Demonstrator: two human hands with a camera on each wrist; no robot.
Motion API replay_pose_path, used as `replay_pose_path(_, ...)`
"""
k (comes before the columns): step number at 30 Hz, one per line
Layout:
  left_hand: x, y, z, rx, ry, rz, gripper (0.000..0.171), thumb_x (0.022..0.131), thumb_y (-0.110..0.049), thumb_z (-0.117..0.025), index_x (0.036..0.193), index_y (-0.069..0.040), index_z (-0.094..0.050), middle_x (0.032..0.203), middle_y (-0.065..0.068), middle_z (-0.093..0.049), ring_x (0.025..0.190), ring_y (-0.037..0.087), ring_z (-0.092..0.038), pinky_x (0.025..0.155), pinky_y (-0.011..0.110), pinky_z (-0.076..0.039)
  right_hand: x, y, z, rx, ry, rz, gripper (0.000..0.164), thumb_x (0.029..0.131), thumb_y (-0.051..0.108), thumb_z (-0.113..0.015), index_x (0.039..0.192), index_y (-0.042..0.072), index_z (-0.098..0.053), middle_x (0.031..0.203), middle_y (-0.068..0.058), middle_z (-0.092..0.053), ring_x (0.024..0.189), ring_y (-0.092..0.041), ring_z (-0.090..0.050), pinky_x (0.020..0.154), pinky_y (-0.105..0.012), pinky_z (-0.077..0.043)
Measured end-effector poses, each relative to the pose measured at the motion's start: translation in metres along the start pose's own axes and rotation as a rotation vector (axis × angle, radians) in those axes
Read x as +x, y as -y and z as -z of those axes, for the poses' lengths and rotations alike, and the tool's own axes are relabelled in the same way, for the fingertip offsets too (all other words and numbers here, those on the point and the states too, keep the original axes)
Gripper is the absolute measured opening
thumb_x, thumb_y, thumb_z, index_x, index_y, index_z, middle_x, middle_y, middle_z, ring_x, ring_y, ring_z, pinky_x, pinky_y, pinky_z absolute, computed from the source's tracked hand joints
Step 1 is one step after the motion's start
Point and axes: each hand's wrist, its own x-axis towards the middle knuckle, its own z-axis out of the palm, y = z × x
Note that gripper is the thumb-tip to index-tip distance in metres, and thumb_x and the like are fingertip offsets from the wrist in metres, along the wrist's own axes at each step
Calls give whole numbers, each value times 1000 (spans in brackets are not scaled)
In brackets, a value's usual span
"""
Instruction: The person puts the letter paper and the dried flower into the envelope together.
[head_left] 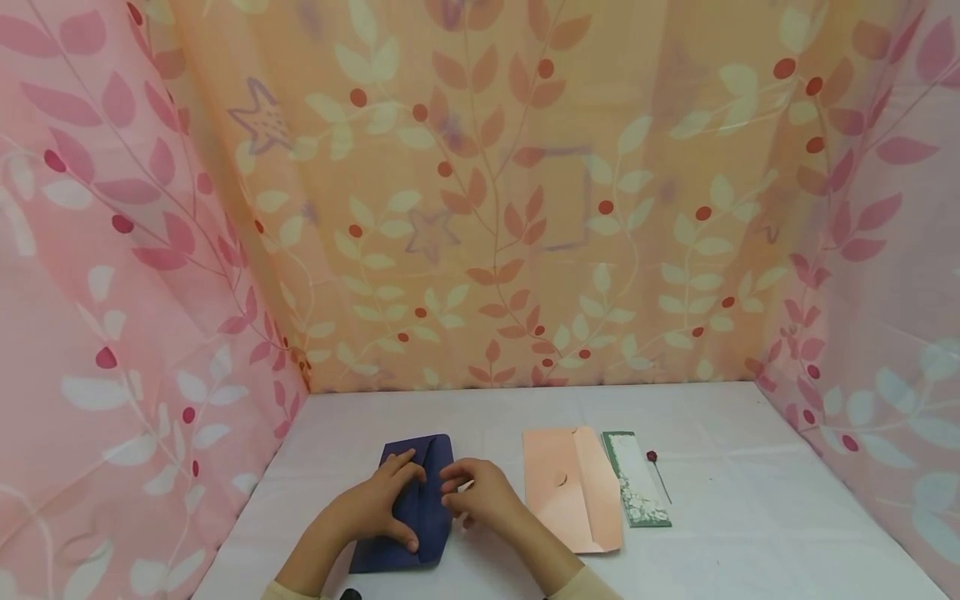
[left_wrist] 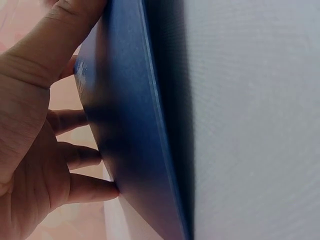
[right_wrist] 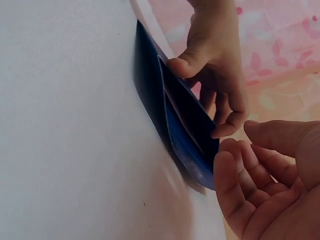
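Observation:
A dark blue envelope (head_left: 431, 508) lies on the table at the left of the head view, its flap side up and the flap toward the right. My left hand (head_left: 378, 500) rests on it with fingers and thumb spread, fingertips touching the paper. Seen from the right wrist, the envelope (right_wrist: 182, 125) gapes between its flap and body. My right hand (right_wrist: 270, 175) is right at the flap's edge, its fingers loosely bent and the thumb apart from them. From the left wrist, the envelope's long edge (left_wrist: 160, 115) stands slightly off the white cloth.
Right of my hands lies a peach envelope (head_left: 551, 492), flap side up. Beside it are a green-bordered card (head_left: 637, 479) with white flowers and a thin stick with a dark red rose head (head_left: 652, 457). Patterned curtains (head_left: 487, 208) enclose the white table (head_left: 720, 517) at the back and sides.

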Motion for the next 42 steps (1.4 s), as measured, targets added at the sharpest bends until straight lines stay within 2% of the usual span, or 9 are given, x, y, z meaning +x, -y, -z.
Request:
replay_pose_path(7,0,-5,1,26,9,2,91,57,-74,-84,131,-31,-53,163,23,-31,146,62,-23,99,76,-41,-13,6,16,-60,-7,26,32,86,7,-79,117,8,-71,102,-8,-73,72,-15,-67,55,-29,-55)
replay_pose_path(14,2,-8,1,34,25,16,89,60,-73,-84,133,-32,-54,163,22,-31,147,60,-22,100,78,-38,-25,8,31,-144,-39,64,36,85,9,-81,119,8,-71,101,-6,-71,73,-14,-64,56,-26,-54)
replay_pose_path(22,4,-10,0,43,43,25,97,64,-72,-82,145,-28,-50,164,22,-30,148,59,-21,104,78,-34,-39,10,47,-196,-48,89,33,86,12,-81,117,14,-71,106,-10,-72,78,-16,-63,58,-24,-53)
replay_pose_path(30,1,-15,0,35,64,57,95,69,-71,-80,149,-30,-48,166,17,-28,151,54,-19,104,78,-33,-50,8,66,-336,-86,133,33,88,17,-79,119,19,-71,106,-3,-72,80,-9,-63,67,-23,-52)
replay_pose_path(37,-1,-14,4,15,39,24,91,72,-68,-79,148,-29,-49,167,16,-28,152,53,-19,106,76,-33,-62,0,83,-389,-97,160,34,88,15,-79,121,16,-70,109,-7,-71,80,-7,-61,66,-23,-53)
replay_pose_path(42,0,-18,4,44,-1,-32,87,76,-67,-78,148,-28,-49,167,11,-29,153,45,-25,108,69,-38,-69,-1,96,-445,-118,200,34,89,15,-79,122,18,-69,110,-6,-70,82,-6,-61,66,-23,-53)
